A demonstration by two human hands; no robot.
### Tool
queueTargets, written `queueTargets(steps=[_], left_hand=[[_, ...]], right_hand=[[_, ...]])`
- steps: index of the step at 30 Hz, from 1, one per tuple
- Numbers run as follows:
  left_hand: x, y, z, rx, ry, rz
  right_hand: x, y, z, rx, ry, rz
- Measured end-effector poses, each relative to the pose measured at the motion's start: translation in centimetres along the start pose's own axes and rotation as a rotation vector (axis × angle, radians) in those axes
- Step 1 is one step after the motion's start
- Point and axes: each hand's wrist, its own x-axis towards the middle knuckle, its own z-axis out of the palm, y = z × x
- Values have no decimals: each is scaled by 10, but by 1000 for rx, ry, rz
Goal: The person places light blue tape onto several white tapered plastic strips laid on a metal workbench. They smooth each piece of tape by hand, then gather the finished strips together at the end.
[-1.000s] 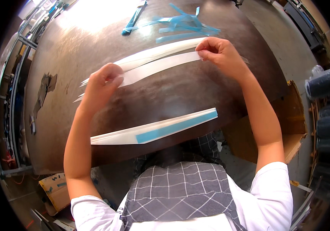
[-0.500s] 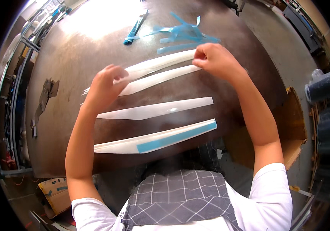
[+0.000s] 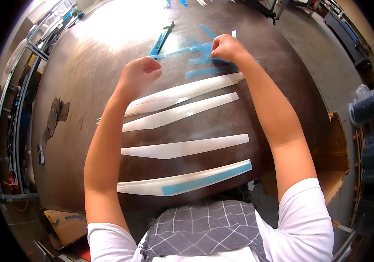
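My left hand [image 3: 141, 75] is over the table left of the blue strips, its fingers curled together; whether anything is inside them is hidden. Farther right, my right hand [image 3: 228, 49] pinches at a blue film strip [image 3: 205, 51] in a loose heap, where the strip blurs. Just nearer than the hands lies a stack of long white tapered pieces [image 3: 182, 93]. Below it are a single white piece [image 3: 187, 110], another white piece [image 3: 187, 146], and, closest to me, a white piece bearing a blue strip [image 3: 145, 188].
A blue utility knife [image 3: 162, 38] lies beyond my left hand. Dark scraps [image 3: 56, 114] sit at the table's left. A cardboard box [image 3: 333, 153] stands below the right edge, another box [image 3: 67, 225] at lower left. Shelving [image 3: 19, 131] runs along the left.
Both hands have moved away from the white pieces toward the far side, the right one reaching the blue strips. The table and its contents appear lower in view.
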Motion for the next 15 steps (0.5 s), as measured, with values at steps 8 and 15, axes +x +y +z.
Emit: queueTargets(steps=[8,15], left_hand=[[-29,64,19,-81,187,354],[-43,92,7,-469,-249,202]], right_hand=[[-64,-40,-39,497,-245,-359],[-139,-69,-42,426,-268,-470]])
